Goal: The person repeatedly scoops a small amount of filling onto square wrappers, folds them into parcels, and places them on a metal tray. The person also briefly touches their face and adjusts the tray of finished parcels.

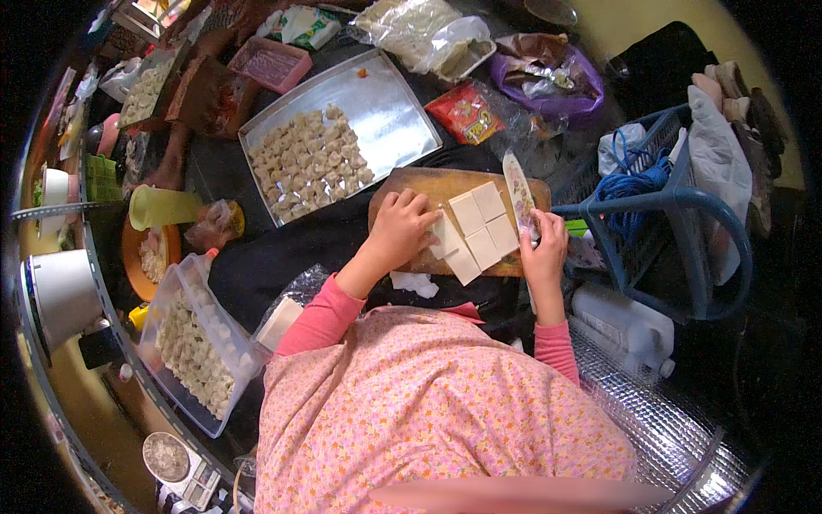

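Observation:
A wooden cutting board (401, 186) lies before me with stacked pale dough wrappers on it. Straight cuts divide the main stack (485, 225) into squares. Along its left side lies a narrower strip of wrappers (463, 263). My left hand (401, 228) grips a small pale dough piece (443, 234) over that strip, its fingertips at the left edge. In my right hand (546, 244) is a knife (519, 183) with a flower-patterned blade. The blade points away from me, close along the right side of the squares.
Beyond the board, a metal tray (395, 106) bears many dumplings. More dumplings fill a clear plastic box (192, 347) at left. A blue plastic basket (648, 199) with blue rope stands right, near a plastic jug (620, 327). Another person's arm (173, 154) reaches in at upper left.

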Motion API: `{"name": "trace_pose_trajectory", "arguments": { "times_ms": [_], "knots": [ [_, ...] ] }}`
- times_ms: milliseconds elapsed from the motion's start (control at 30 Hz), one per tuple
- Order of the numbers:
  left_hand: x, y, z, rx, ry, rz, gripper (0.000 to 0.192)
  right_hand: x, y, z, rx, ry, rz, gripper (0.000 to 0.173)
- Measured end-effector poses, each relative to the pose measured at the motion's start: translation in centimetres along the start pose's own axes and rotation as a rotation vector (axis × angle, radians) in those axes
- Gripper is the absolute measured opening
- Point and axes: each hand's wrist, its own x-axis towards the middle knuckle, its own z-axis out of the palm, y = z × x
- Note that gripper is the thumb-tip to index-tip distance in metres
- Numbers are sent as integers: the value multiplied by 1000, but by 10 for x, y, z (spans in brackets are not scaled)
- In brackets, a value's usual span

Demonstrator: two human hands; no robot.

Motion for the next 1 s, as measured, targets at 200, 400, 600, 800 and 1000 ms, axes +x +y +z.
{"name": "trace_pose_trajectory", "arguments": {
  "times_ms": [200,400,600,800,1000],
  "knots": [
    [4,3,4,14,-17,121,29,87,-12,12,175,216,-282,29],
    [14,1,4,57,-103,186,25,236,-45,105,140,18,-219,31],
    [16,-4,0,24,-186,174,21,288,-48,165,279,-105,-122,24],
    [16,-6,-7,-112,-98,209,18,280,-30,153,364,152,-126,26],
    [21,-6,-10,-135,-71,262,14,290,-31,166,261,221,-257,24]
  ]
}}
